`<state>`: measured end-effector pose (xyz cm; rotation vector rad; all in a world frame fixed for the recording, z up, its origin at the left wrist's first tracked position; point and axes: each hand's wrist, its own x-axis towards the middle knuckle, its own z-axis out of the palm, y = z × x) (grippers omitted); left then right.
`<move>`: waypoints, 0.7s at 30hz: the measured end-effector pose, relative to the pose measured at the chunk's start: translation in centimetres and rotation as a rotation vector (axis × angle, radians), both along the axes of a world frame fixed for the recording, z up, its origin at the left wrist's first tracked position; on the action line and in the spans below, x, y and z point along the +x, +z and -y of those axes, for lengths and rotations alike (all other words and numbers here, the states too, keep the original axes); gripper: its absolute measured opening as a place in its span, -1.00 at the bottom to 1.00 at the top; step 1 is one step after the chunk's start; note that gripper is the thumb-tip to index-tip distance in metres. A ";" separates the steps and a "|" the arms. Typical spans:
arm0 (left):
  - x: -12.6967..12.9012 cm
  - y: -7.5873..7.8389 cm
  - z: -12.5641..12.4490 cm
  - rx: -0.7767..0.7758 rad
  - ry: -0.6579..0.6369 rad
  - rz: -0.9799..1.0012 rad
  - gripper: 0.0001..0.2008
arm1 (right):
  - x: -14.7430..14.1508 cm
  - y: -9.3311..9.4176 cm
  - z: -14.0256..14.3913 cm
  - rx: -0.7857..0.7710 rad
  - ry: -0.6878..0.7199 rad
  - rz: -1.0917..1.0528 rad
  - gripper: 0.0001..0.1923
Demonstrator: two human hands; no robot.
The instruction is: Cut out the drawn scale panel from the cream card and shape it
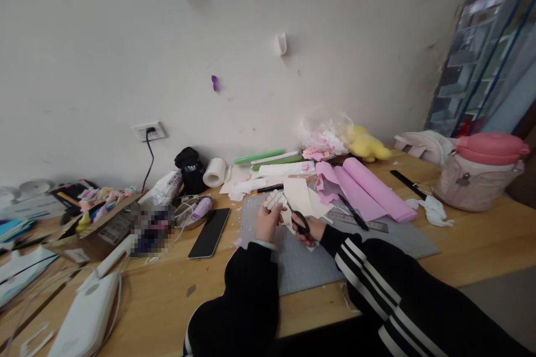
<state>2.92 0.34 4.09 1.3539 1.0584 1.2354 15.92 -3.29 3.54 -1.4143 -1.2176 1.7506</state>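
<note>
The left hand [267, 221] pinches a small pale scored foam piece [274, 198] above the grey cutting mat [301, 262]; the right hand [312, 230] grips black-handled scissors [298, 218] cutting it, pink foam rolls [368, 187] lying beyond on the wooden bench [481, 234]

Both arms come in from the bottom edge & converge toward mid-frame, forearms angled inward. Sleeves black; R sleeve has white stripes along its length, L one plain w/ a pale cuff at the wrist.

Left hand [267, 218]: raised a bit, back of hand toward the camera, fingers [274, 205] curled up & pinched together at the top, thumb side facing the other hand. Wrist roughly straight w/ the forearm.

Right hand [313, 230]: sits a little lower & just beside the L, nearly touching. Fingers closed into a grip, knuckles turned outward; wrist bent slightly inward. Exact finger placement too small to tell.
</note>
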 end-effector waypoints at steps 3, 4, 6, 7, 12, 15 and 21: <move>0.0 0.0 0.0 0.009 0.001 0.003 -0.83 | -0.1 0.1 0.1 0.014 -0.006 0.000 -0.65; 0.0 0.1 0.0 0.010 0.002 0.003 -0.83 | -0.1 0.2 0.2 0.018 -0.008 -0.001 -0.65; 0.1 0.1 0.0 0.010 0.001 0.003 -0.83 | -0.1 0.3 0.3 0.025 -0.010 -0.001 -0.65; 0.1 0.1 0.0 0.009 0.000 0.003 -0.83 | -0.1 0.3 0.3 0.028 -0.011 0.000 -0.65; 0.1 0.1 -0.1 0.003 -0.011 0.002 -0.83 | -0.2 0.3 0.4 0.038 -0.016 0.013 -0.66; 0.0 0.2 0.0 0.003 -0.018 -0.001 -0.83 | -0.1 0.2 0.3 0.038 -0.017 0.015 -0.66; -0.1 0.4 0.1 -0.006 -0.041 -0.013 -0.84 | 0.1 0.1 0.0 0.027 -0.009 -0.001 -0.63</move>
